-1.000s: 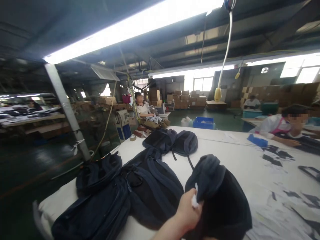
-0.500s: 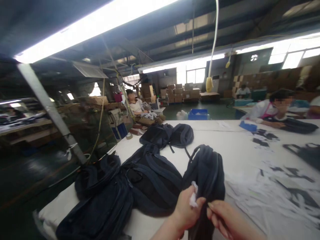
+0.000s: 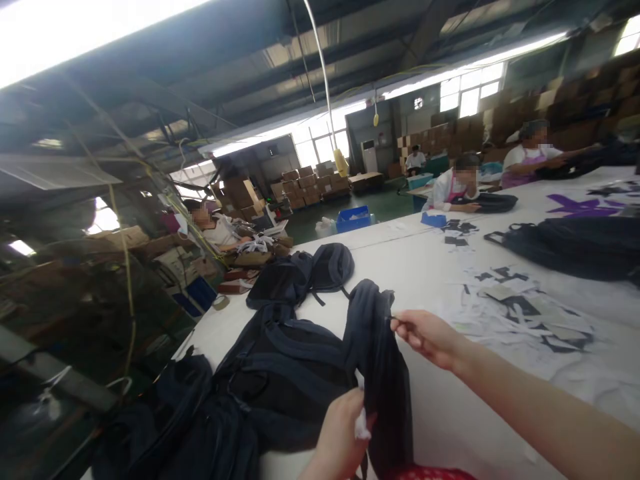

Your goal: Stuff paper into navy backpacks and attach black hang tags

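Observation:
A dark navy backpack [image 3: 370,333] stands on edge on the white table in front of me. My left hand [image 3: 343,427] is closed at its lower left side, with a crumpled white scrap [image 3: 361,424] in the grip; whether the fingers also hold fabric is hidden. Higher up, at the bag's right edge, my right hand [image 3: 425,339] pinches a small dark tab that looks like a zipper pull [image 3: 392,319]. Directly left of this bag lies another backpack [image 3: 300,360], straps up.
More dark bags [image 3: 165,413] lie at the left, with others [image 3: 330,267] farther back. White and black scraps [image 3: 525,307] spread over the table's right side. Beyond them sit a blue box [image 3: 433,219] and a large dark bag [image 3: 575,243]. Several people work around the tables.
My right hand has gone up and away along the backpack's right edge, apart from my left hand. The left stays low on the bag. My view has swung right and tilted.

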Demonstrator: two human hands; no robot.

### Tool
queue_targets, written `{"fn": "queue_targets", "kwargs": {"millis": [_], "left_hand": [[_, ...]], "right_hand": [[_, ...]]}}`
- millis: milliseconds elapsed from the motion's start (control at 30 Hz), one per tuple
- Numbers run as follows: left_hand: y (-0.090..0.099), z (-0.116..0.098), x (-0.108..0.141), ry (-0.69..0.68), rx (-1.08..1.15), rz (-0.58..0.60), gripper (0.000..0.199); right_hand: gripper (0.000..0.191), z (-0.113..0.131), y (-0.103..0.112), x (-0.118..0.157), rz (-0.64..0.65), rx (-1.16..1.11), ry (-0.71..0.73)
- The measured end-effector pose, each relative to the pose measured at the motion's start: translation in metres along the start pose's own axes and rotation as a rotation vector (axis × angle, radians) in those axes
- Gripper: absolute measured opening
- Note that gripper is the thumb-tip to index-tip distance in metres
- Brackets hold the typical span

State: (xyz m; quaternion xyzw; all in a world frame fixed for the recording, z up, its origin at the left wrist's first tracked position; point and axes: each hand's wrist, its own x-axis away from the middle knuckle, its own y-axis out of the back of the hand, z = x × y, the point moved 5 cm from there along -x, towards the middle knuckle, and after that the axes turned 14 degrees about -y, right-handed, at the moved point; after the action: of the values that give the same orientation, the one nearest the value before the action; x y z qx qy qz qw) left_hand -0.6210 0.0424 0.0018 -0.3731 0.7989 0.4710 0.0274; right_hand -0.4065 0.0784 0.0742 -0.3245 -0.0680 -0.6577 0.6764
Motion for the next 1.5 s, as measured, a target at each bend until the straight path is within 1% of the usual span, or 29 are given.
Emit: {"fn": "queue_targets", "kwargs": {"millis": [67, 133, 200, 267, 333, 400, 467, 500, 567, 600, 633, 667, 767, 800, 833, 867, 900, 933, 967, 1000, 1033, 1067, 1100, 1133, 1167, 1200, 1267, 1333, 1500], "left_hand": [[0.003, 0.010, 0.014, 0.001, -0.010, 0.027, 0.027], [0.009, 0.021, 0.029, 0.010, -0.025, 0.047, 0.027], [0.019, 0.027, 0.041, 0.029, -0.039, 0.073, 0.024], [0.036, 0.026, 0.047, 0.070, -0.073, 0.036, 0.024], [0.059, 0.018, 0.041, 0.125, -0.129, -0.077, 0.028], [0.082, 0.005, 0.026, 0.181, -0.210, -0.201, 0.035], [0.096, -0.007, 0.004, 0.253, -0.311, -0.254, 0.038], [0.099, -0.012, -0.006, 0.296, -0.360, -0.253, 0.038], [0.097, -0.018, -0.025, 0.356, -0.423, -0.212, 0.037], [0.093, -0.019, -0.033, 0.366, -0.428, -0.186, 0.037], [0.088, -0.020, -0.038, 0.362, -0.415, -0.167, 0.037], [0.083, -0.021, -0.042, 0.349, -0.387, -0.159, 0.037], [0.072, -0.021, -0.046, 0.298, -0.250, -0.175, 0.036], [0.071, -0.020, -0.045, 0.284, -0.204, -0.184, 0.035], [0.070, -0.019, -0.044, 0.274, -0.168, -0.194, 0.035], [0.070, -0.018, -0.043, 0.267, -0.140, -0.205, 0.035], [0.071, -0.017, -0.041, 0.264, -0.118, -0.216, 0.034], [0.071, -0.016, -0.039, 0.265, -0.096, -0.228, 0.034], [0.071, -0.015, -0.037, 0.267, -0.073, -0.238, 0.033], [0.071, -0.014, -0.035, 0.269, -0.049, -0.248, 0.033], [0.071, -0.013, -0.033, 0.271, -0.023, -0.256, 0.034], [0.071, -0.012, -0.032, 0.273, 0.001, -0.263, 0.034], [0.070, -0.012, -0.031, 0.274, 0.020, -0.267, 0.034], [0.069, -0.012, -0.031, 0.275, 0.033, -0.269, 0.035], [0.068, -0.012, -0.031, 0.274, 0.037, -0.271, 0.035], [0.067, -0.012, -0.031, 0.274, 0.035, -0.273, 0.036], [0.067, -0.013, -0.033, 0.273, 0.026, -0.276, 0.037], [0.066, -0.012, -0.033, 0.272, 0.028, -0.285, 0.037], [0.064, -0.009, -0.032, 0.277, 0.052, -0.301, 0.035]], "right_hand": [[0.026, 0.006, 0.004, -0.007, -0.002, -0.128, -0.036], [0.026, 0.004, 0.003, -0.012, 0.013, -0.154, -0.064], [0.028, -0.003, -0.003, -0.012, 0.039, -0.017, -0.033], [0.032, -0.012, -0.014, -0.008, 0.070, 0.222, 0.033], [0.036, -0.021, -0.026, -0.001, 0.085, 0.475, 0.119], [0.038, -0.026, -0.038, 0.007, 0.073, 0.697, 0.226], [0.038, -0.027, -0.047, 0.014, 0.033, 0.902, 0.381], [0.038, -0.026, -0.050, 0.016, -0.007, 0.987, 0.461], [0.038, -0.023, -0.051, 0.017, -0.108, 1.065, 0.581], [0.038, -0.022, -0.049, 0.015, -0.141, 1.037, 0.596], [0.038, -0.022, -0.045, 0.011, -0.149, 0.957, 0.566], [0.038, -0.023, -0.040, 0.006, -0.131, 0.833, 0.499], [0.034, -0.031, -0.029, -0.006, -0.012, 0.355, 0.244], [0.032, -0.033, -0.026, -0.008, 0.012, 0.223, 0.189], [0.031, -0.034, -0.024, -0.009, 0.023, 0.134, 0.169], [0.031, -0.034, -0.022, -0.008, 0.030, 0.098, 0.170], [0.033, -0.033, -0.021, -0.007, 0.039, 0.126, 0.173], [0.036, -0.033, -0.019, -0.007, 0.048, 0.210, 0.171], [0.042, -0.031, -0.017, -0.006, 0.043, 0.329, 0.171], [0.047, -0.028, -0.012, -0.006, 0.008, 0.458, 0.192], [0.050, -0.022, -0.005, -0.006, -0.071, 0.579, 0.243], [0.048, -0.014, 0.003, -0.007, -0.194, 0.677, 0.323], [0.041, -0.005, 0.012, -0.007, -0.338, 0.743, 0.419], [0.030, 0.003, 0.019, -0.008, -0.463, 0.787, 0.503], [0.018, 0.009, 0.024, -0.010, -0.539, 0.822, 0.553], [0.014, 0.011, 0.027, -0.016, -0.558, 0.849, 0.560], [0.019, 0.009, 0.030, -0.030, -0.489, 0.864, 0.511], [0.019, 0.006, 0.028, -0.038, -0.398, 0.837, 0.491], [0.016, 0.004, 0.022, -0.037, -0.233, 0.774, 0.530]]}}
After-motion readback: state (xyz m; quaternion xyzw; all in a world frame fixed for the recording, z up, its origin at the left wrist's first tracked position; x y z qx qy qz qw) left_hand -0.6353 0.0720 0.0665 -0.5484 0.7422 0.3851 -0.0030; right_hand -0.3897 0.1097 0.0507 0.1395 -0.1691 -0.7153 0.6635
